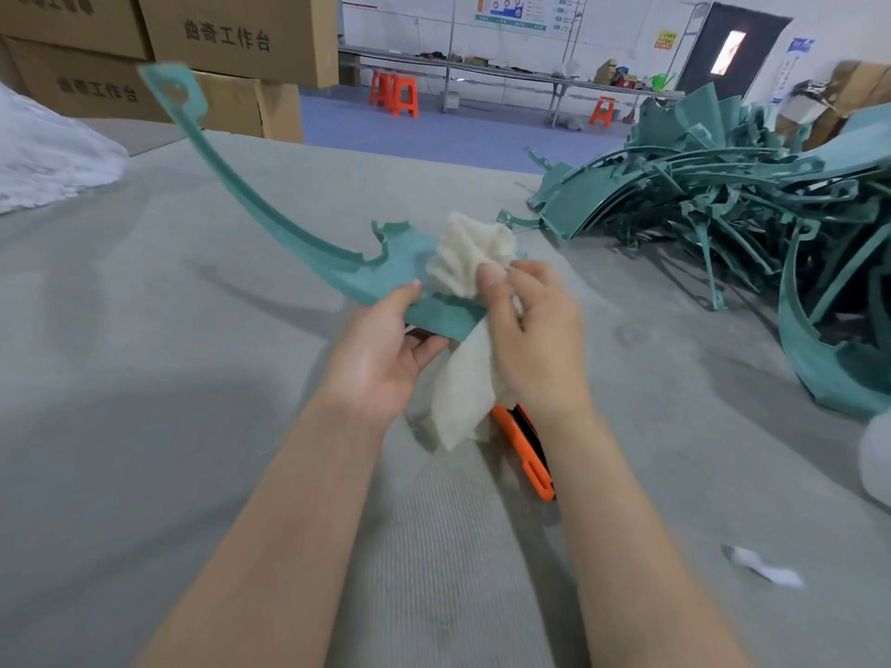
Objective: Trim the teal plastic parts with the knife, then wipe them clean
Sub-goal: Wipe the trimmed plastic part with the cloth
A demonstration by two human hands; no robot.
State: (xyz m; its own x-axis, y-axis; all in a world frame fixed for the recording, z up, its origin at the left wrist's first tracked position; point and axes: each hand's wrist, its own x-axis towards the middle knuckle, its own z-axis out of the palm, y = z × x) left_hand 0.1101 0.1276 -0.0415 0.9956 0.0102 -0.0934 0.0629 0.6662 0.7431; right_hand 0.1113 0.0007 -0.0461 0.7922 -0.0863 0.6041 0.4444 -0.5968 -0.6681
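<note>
Just below the cloth (470,257), the orange knife (537,474) lies half hidden under the right forearm (607,513). Left of the cloth, the teal part (400,267) blurs at its far tip. Right of the cloth, the teal pile (723,185) runs off the picture's edge.

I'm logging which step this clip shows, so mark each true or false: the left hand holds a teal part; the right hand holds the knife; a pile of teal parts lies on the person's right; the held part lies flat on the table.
1. The left hand holds a teal part. True.
2. The right hand holds the knife. False: its fingers pinch a white cloth against the part; the orange knife lies on the table under the right wrist.
3. A pile of teal parts lies on the person's right. True.
4. The held part lies flat on the table. False: it is lifted, its long arm rising to the left.
</note>
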